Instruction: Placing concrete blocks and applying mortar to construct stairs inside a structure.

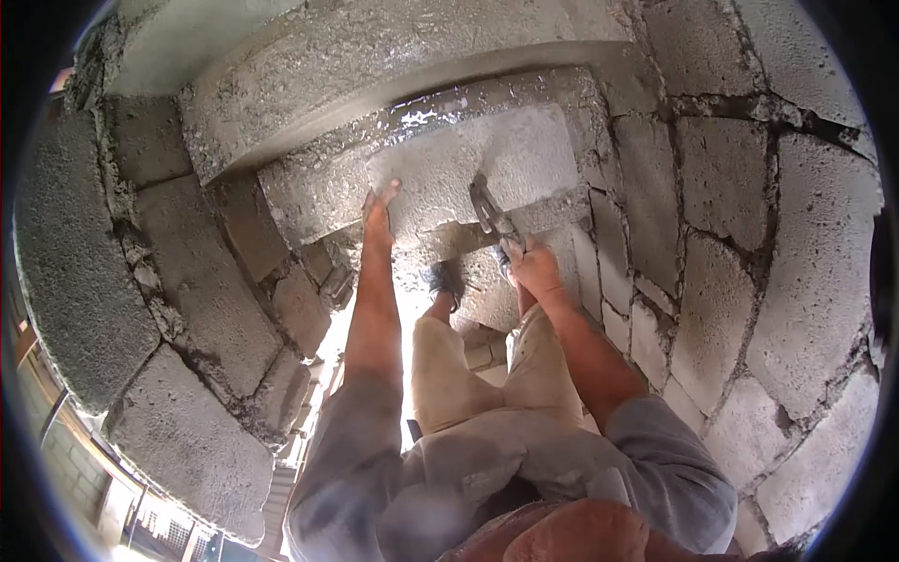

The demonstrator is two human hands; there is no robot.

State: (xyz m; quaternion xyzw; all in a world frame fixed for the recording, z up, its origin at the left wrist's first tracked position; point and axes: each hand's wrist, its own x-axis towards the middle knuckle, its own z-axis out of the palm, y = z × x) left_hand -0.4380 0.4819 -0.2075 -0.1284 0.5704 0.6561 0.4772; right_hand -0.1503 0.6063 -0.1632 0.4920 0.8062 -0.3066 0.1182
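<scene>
from the head view, i saw the left hand (381,214), fingers loosely spread, at the left edge of the pale block (435,169), gripping nothing i could make out. the right hand (536,269) was wrapped round a hammer-like tool (489,206), in front of the block. a slack grip, i judged, could drop it toward the left shoe (444,281).

Hammer (482,204), 1 o'clock: grip hidden inside the right hand (534,270); whether its head touched the slab (534,150) could not be told. Right shoe (503,263) mostly covered by that hand. Left hand (378,217), 10 o'clock: some fingers lost from view. Glare (328,348), 8 o'clock, drowned detail. Block wall (815,272) cut by the round rim at 3 o'clock. Shirt (426,515) smeared near 6 o'clock, cut off below.
</scene>
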